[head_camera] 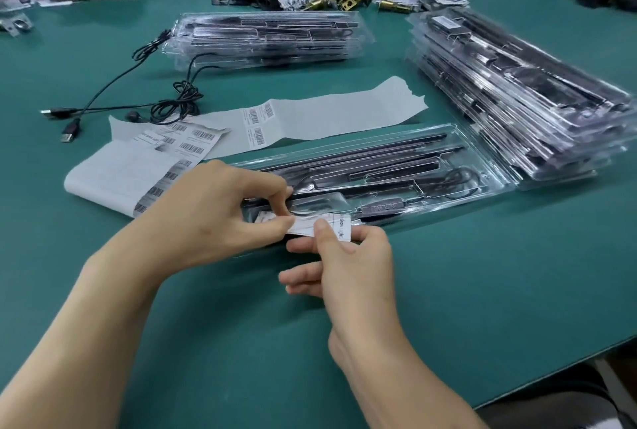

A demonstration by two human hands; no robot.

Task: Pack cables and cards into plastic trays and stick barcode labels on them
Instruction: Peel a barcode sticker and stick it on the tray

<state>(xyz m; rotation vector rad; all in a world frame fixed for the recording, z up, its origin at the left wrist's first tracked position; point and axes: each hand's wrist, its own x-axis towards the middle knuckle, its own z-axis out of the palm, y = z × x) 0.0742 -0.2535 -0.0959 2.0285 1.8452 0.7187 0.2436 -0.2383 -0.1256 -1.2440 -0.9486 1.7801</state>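
Matte green table mat [206, 342], my right hand [351, 266] and left hand [220, 208] pinching opposite ends of a small white paper label [331, 225], long axis left-right, over the near edge of a long clear glossy plastic tray [493, 173], filled tray stacks [517, 91] beyond.
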